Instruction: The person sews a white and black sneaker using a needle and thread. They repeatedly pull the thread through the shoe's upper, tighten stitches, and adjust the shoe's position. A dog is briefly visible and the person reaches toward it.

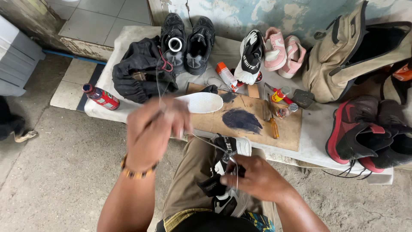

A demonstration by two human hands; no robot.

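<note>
Concrete floor – right hand (pixel 257 178) grips lap sneaker (pixel 227 180); left hand (pixel 152 129) pinches taut thread (pixel 210 144)

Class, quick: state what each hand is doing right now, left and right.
Left hand: raised, blurred, closed on the thin thread.
Right hand: closed, holding the black-and-white sneaker on the lap, pinching the thread.
</note>
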